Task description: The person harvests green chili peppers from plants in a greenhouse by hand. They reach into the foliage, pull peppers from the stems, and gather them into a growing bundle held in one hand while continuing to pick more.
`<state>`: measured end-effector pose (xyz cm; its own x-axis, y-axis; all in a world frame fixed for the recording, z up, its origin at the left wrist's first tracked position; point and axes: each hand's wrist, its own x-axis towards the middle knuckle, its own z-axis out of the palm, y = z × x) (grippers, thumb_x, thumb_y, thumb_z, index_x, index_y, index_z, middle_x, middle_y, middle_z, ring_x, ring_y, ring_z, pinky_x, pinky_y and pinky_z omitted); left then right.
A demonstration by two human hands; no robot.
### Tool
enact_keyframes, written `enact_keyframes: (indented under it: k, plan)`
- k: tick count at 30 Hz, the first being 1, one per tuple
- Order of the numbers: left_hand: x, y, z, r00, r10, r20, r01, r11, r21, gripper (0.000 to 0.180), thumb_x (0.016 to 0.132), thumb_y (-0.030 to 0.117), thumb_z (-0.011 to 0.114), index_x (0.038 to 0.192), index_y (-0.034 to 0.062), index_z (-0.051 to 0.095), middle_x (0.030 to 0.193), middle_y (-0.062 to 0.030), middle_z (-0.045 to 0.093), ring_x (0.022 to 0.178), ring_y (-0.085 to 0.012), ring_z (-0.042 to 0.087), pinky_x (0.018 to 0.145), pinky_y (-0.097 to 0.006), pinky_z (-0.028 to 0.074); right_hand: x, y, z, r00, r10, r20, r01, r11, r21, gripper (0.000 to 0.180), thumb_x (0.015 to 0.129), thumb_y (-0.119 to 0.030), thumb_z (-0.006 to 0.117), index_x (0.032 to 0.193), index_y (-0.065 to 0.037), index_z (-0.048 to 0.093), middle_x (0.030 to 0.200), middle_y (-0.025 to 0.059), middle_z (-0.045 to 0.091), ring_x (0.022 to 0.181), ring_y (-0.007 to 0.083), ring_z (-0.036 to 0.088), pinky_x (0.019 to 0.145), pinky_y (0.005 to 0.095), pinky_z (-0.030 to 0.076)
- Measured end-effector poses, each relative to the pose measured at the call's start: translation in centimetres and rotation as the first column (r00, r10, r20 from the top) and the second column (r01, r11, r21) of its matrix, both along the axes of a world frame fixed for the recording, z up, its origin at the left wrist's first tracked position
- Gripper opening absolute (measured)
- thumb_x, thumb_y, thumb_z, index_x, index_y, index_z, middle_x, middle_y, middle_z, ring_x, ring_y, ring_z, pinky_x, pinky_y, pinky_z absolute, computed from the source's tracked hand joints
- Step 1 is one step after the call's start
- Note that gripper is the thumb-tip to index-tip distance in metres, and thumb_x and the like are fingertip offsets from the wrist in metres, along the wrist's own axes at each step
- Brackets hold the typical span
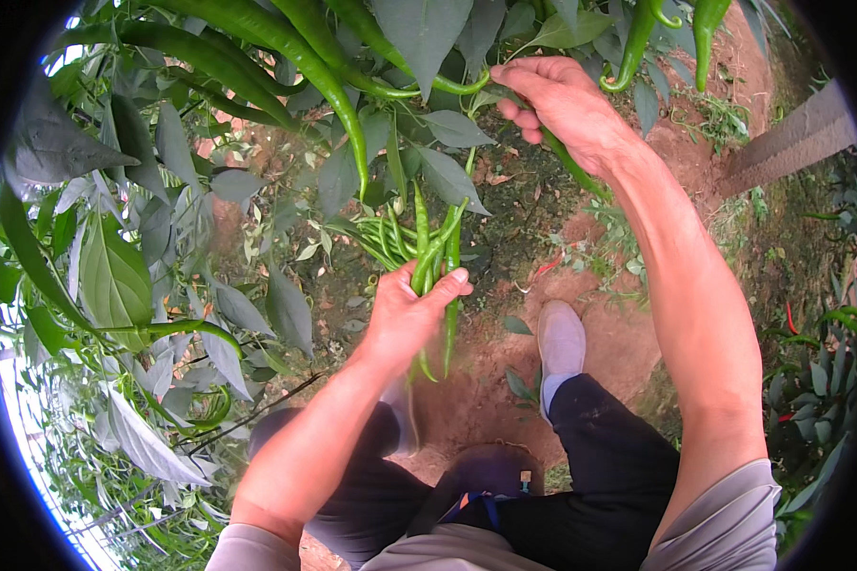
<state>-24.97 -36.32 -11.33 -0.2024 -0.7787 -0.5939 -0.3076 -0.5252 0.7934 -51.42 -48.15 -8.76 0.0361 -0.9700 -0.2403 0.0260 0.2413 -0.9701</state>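
Observation:
My left hand [408, 309] grips a bunch of long green chili peppers [427, 249], stems fanning upward and tips hanging below the fist. Higher up, my right hand [562, 103] is closed around a long green pepper [573, 167] that hangs on the plant, its body running down behind my wrist. The fingers sit at the pepper's stem end [462, 86], among the leaves. More green peppers [286, 48] hang from the branches above and to the left of both hands.
Dense pepper plant foliage [114, 276] fills the left and top. Bare reddish soil [600, 343] lies below, with my light shoe [561, 341] and dark trousers [609, 466]. Other plants with small red peppers [788, 319] stand at the right, near a grey strip [790, 143].

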Motion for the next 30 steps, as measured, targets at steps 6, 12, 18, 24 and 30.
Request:
enact_keyframes:
  k: [6,12,18,24,30]
  plan:
    - [-0.1,0.7,1.0,1.0,-0.008,-0.016,0.008,0.999,0.038,0.021,0.099,0.023,0.075,0.109,0.0049,0.071,0.092,-0.0014,0.075,0.072,-0.0049,0.054,0.066,-0.026,0.045,0.3,-0.2,-1.4,0.982,-0.06,-0.179,0.032,0.987,-0.155,0.029,0.098,-0.027,0.071,0.11,-0.002,0.074,0.084,0.0004,0.069,0.067,0.0039,0.048,0.06,0.0241,0.041]
    - [0.3,0.8,1.7,1.0,0.011,-0.015,-0.011,0.998,0.057,0.019,0.098,0.022,0.076,0.105,0.005,0.072,0.089,-0.0009,0.074,0.068,-0.005,0.053,0.063,-0.025,0.044,1.5,1.6,-1.5,0.984,-0.088,-0.153,0.095,0.995,0.04,0.034,0.095,-0.031,0.077,0.116,-0.005,0.074,0.097,0.0033,0.073,0.056,0.002,0.04,0.047,0.0215,0.032]
    - [0.1,1.6,1.6,0.999,0.007,-0.032,-0.008,1.0,-0.027,0.018,0.096,0.019,0.079,0.102,0.003,0.072,0.087,-0.0002,0.073,0.074,-0.0056,0.059,0.07,-0.025,0.049,4.0,3.6,-0.1,0.989,-0.035,0.146,0.009,0.984,0.176,0.017,0.097,-0.026,0.071,0.103,-0.009,0.069,0.084,-0.0014,0.066,0.056,0.0032,0.041,0.046,0.021,0.029]
    - [-0.5,2.5,2.1,0.999,-0.003,-0.049,0.002,1.0,-0.009,0.021,0.096,0.019,0.079,0.105,0.0009,0.073,0.087,0.0001,0.072,0.079,-0.0061,0.062,0.074,-0.026,0.052,6.2,3.8,-0.6,0.996,-0.069,0.052,0.071,0.996,-0.044,0.02,0.096,-0.024,0.054,0.087,-0.008,0.063,0.073,-0.002,0.059,0.06,0.0072,0.041,0.054,0.0274,0.034]
    - [-1.2,3.2,3.0,0.999,-0.039,-0.022,0.039,0.999,0.028,0.023,0.096,0.021,0.078,0.106,0.0011,0.073,0.087,0.0007,0.072,0.079,-0.0066,0.062,0.075,-0.026,0.052,7.4,3.7,-2.1,0.982,-0.187,0.025,0.188,0.979,-0.079,0.027,0.101,-0.02,0.049,0.099,-0.002,0.069,0.068,-0.002,0.052,0.061,0.0092,0.044,0.057,0.0296,0.038]
